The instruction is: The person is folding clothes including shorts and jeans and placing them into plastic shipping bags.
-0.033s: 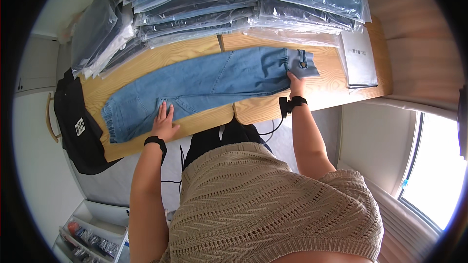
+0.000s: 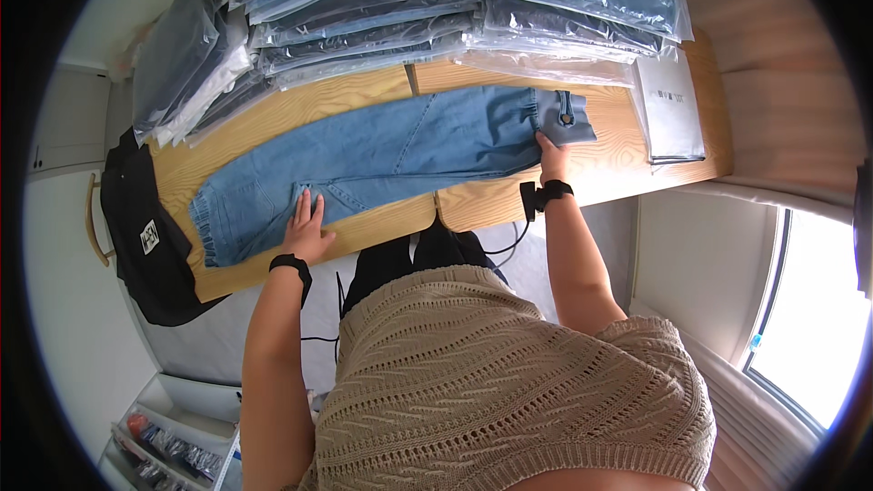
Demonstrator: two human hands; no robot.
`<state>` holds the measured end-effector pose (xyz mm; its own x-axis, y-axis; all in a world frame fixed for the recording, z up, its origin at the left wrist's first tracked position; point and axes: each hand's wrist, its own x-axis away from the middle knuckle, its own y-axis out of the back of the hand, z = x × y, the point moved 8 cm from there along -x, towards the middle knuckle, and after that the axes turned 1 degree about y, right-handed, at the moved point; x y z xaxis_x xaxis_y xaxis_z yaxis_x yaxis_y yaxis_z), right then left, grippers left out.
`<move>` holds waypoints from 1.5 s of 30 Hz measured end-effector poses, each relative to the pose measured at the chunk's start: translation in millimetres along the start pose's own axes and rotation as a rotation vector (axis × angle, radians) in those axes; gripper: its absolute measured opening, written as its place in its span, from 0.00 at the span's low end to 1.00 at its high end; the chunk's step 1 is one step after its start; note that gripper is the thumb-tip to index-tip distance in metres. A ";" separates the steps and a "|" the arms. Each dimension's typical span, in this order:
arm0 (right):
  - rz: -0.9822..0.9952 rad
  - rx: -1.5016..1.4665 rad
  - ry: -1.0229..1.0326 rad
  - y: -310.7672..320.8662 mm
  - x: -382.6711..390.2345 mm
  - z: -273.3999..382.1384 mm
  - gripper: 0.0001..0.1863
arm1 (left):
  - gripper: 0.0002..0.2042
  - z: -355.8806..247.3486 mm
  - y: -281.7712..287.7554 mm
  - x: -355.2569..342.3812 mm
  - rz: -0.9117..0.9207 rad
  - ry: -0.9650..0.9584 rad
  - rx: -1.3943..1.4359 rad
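Nothing much moved, so the blue jeans (image 2: 364,150) still lie along the table (image 2: 496,204). My left hand (image 2: 307,232) rests on them, fingers apart; my right hand (image 2: 554,164) touches them, but I can't tell if it's pinching.

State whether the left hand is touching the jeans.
Touching. The head view shows the left hand with its spread fingers resting on the jeans, along their near edge.

We see bold dark characters (image 2: 149,237) on a white patch (image 2: 151,226) set slantwise on the black garment (image 2: 136,195) at the left. On the pale plastic bag (image 2: 671,132) at the right we find a short row of dark print (image 2: 670,97), too small for us to read.
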<state>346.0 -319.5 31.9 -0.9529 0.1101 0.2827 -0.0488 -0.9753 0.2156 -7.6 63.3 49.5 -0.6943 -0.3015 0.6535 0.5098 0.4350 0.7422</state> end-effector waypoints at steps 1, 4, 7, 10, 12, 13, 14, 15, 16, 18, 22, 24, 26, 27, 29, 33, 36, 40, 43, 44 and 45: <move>0.050 -0.037 0.066 -3.9 4.9 8.6 0.18 | 0.40 -0.3 1.0 -0.7 -0.003 -0.002 -0.004; 0.116 0.062 0.374 -14.5 27.4 41.7 0.13 | 0.41 0.2 1.1 -0.4 -0.015 -0.006 -0.015; 0.174 0.476 0.627 -45.6 74.8 80.9 0.15 | 0.41 3.9 -2.3 0.4 -0.029 0.000 -0.010; 0.374 1.009 0.877 -106.2 124.3 78.9 0.26 | 0.42 2.7 -1.9 -0.3 -0.039 -0.009 -0.023; 0.448 1.005 0.887 -139.8 158.5 79.0 0.30 | 0.41 1.7 -2.0 -0.7 -0.026 0.002 -0.015; 0.543 1.108 0.880 -154.7 162.3 54.5 0.31 | 0.40 -0.6 -0.4 -0.8 -0.016 0.005 -0.011; 0.638 1.209 0.868 -165.7 165.2 30.6 0.32 | 0.40 -3.9 2.2 -2.0 -0.015 0.000 -0.017; 0.531 1.236 0.945 -170.4 170.9 33.8 0.32 | 0.40 -2.7 2.2 -2.3 -0.020 -0.004 -0.017; 0.535 1.232 0.945 -173.7 173.4 31.2 0.32 | 0.40 -1.6 2.1 -1.7 -0.026 -0.010 -0.017; 0.498 1.307 0.887 -175.1 170.0 26.2 0.29 | 0.40 -0.4 -0.3 0.0 -0.025 -0.001 -0.011; 0.577 0.809 0.743 -164.6 150.3 39.0 0.31 | 0.41 2.0 0.7 2.1 -0.056 -0.011 0.025; 0.423 0.406 0.724 -136.8 143.6 62.5 0.31 | 0.41 2.8 -0.7 0.4 -0.052 -0.006 0.032; 0.269 0.475 0.894 -124.6 149.0 86.0 0.32 | 0.41 4.7 -2.4 0.8 -0.045 0.003 0.039; 0.240 0.548 0.960 -123.1 152.0 90.3 0.31 | 0.41 3.4 -2.8 0.0 -0.041 0.007 0.041; 0.268 0.685 0.997 -134.2 160.0 86.3 0.30 | 0.40 3.5 -2.6 1.8 -0.034 0.013 0.045; 0.512 1.101 0.982 -167.9 170.4 34.2 0.29 | 0.41 -0.2 1.6 -0.4 -0.001 0.019 0.035; 0.536 1.169 0.966 -172.1 173.2 32.2 0.30 | 0.41 2.2 -1.1 -0.4 0.005 0.023 0.034; 0.800 0.852 0.819 -162.7 168.5 43.6 0.32 | 0.41 3.6 -1.4 2.3 -0.014 0.014 0.032; 0.447 0.549 0.756 -120.8 126.5 61.2 0.26 | 0.41 4.0 -2.0 1.1 -0.002 0.004 0.041; 0.267 0.520 0.676 -101.4 114.5 61.9 0.25 | 0.41 5.2 -2.9 1.5 0.000 0.006 0.042; 0.139 0.574 0.579 -86.0 105.4 52.5 0.24 | 0.41 3.0 -1.8 0.7 -0.006 -0.001 0.048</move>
<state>265.5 -214.0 92.2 -0.9502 -0.2730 -0.1503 0.0917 -0.7060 0.7022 -10.5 64.9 48.2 -0.6978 -0.3038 0.6486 0.4802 0.4735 0.7384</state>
